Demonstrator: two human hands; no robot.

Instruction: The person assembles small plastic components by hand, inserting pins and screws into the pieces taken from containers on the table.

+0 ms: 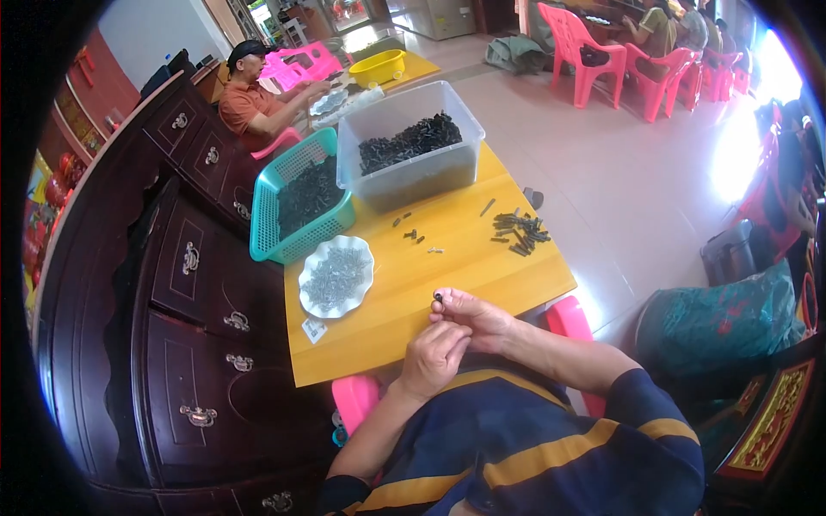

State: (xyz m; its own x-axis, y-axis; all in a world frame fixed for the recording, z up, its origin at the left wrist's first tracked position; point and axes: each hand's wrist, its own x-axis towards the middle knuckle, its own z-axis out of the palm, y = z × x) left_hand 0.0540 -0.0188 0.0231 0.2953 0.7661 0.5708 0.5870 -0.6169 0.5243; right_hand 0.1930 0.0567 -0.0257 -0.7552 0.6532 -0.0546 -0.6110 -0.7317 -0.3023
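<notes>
My right hand (477, 320) is above the near edge of the yellow table (413, 310), closed with a small dark cylindrical piece (439, 297) between thumb and fingertips. Close against it, my left hand (434, 354) has its fingers pinched together; whatever they hold is hidden. To the left of my hands stands a white scalloped dish (367, 288) full of small clear pieces. A pile of short black tubular pieces (520, 233) lies to the right, beyond my right hand. A few more dark pieces (414, 235) and tiny clear bits (436, 250) are scattered mid-table.
A teal basket (305, 243) and a clear plastic bin (422, 191), both holding black pieces, stand at the table's far side. Dark drawers (194, 258) line the left. Another person (249, 99) sits beyond the basket, near a yellow tub (377, 69). Pink chairs (585, 56) stand far right.
</notes>
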